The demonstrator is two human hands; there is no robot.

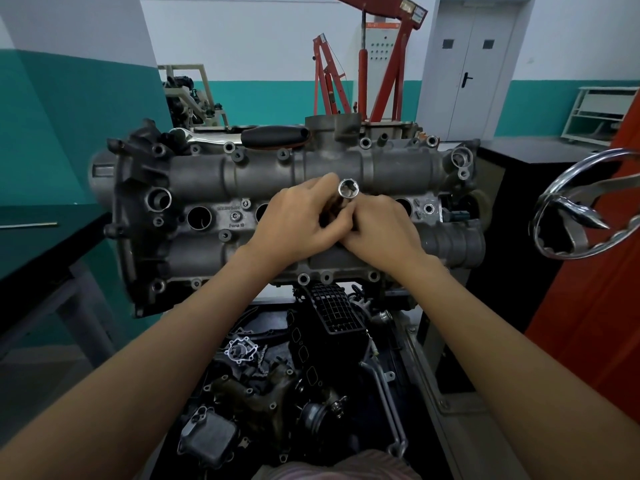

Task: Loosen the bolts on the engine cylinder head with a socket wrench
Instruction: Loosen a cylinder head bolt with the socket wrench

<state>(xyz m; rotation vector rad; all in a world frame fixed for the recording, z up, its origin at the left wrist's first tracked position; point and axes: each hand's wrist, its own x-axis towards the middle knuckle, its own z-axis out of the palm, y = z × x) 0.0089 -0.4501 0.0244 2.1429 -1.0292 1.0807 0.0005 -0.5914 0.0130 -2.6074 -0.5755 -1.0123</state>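
Both hands (341, 226) gripping socket (348, 188) over cylinder head (270, 174) — hoist (381, 64) behind

Socket (348, 189): only open end shows; rest buried under left hand (298, 220) and right hand (381, 233). Wrench handle hidden. Engine (207, 174) centre covered by hands. Chrome emblem (585, 206) cut off at right edge.

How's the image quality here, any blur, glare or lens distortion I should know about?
Head view: even indoor light, soft shadows. Wide-angle bending curves the doorway and edges. The socket, held by both hands (left hand, right hand), shows bright glare, as does the chrome emblem. The cylinder head is sharp; the near forearms are slightly soft.
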